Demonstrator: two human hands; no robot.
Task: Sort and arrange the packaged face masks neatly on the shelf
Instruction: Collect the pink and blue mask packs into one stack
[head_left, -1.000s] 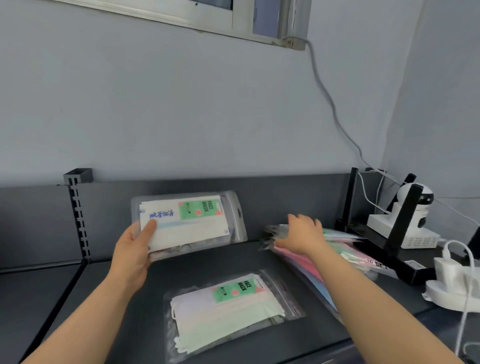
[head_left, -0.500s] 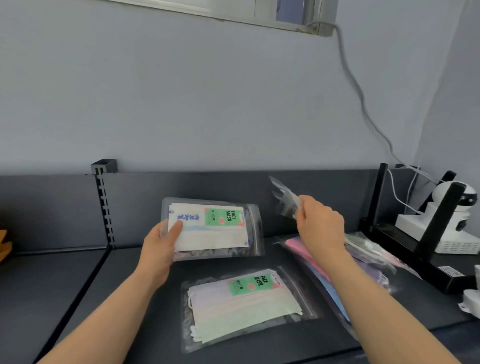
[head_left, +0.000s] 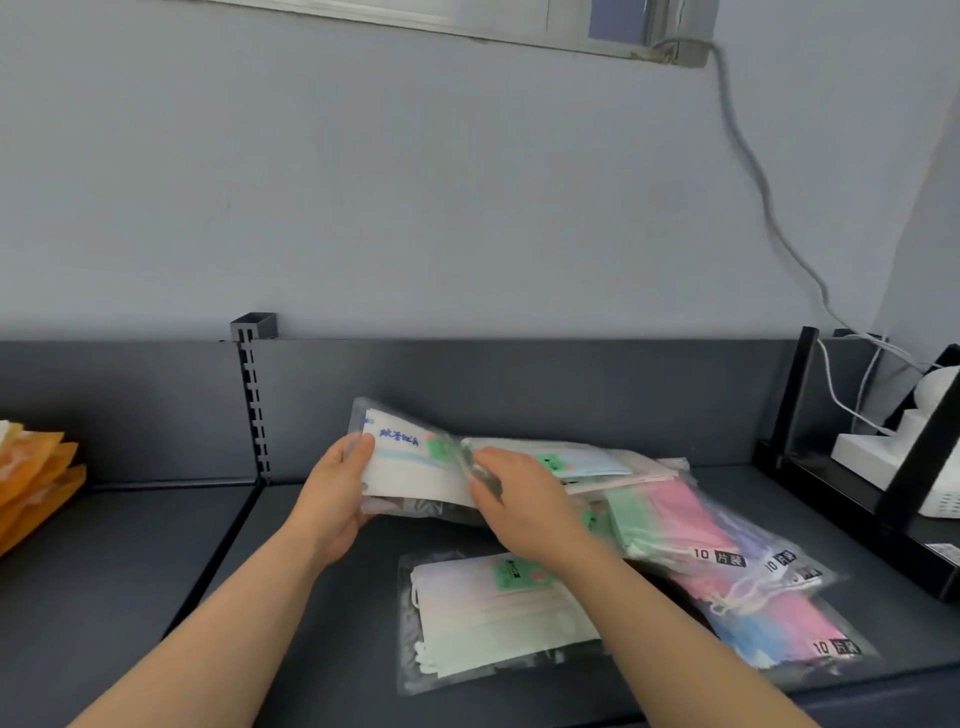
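Half a second ago the right hand (head_left: 524, 506) was raised apart from the left, pinching a loose pack in the air; now it has come in to the left, and that second pack (head_left: 566, 462) lies partly against the first pack (head_left: 410, 462). The view has also swung left, so orange packets (head_left: 36, 488) now show at the left edge of the shelf (head_left: 156, 571).

Two packs are in the hands. One more pack (head_left: 498, 618) lies flat on the near shelf, below the right wrist. To the right sits a loose heap of coloured packs (head_left: 727, 561), pink, green and blue; at least three labels show, but the exact count cannot be told.

The left hand (head_left: 337, 499) holds the first pack's left end, thumb on its face and fingers (head_left: 332, 525) curled behind it. The right hand reaches in palm down, its fingers closed on the overlapping edges where both packs meet. Both forearms stretch forward from the near edge, the held packs just above the shelf near its back panel (head_left: 519, 384).
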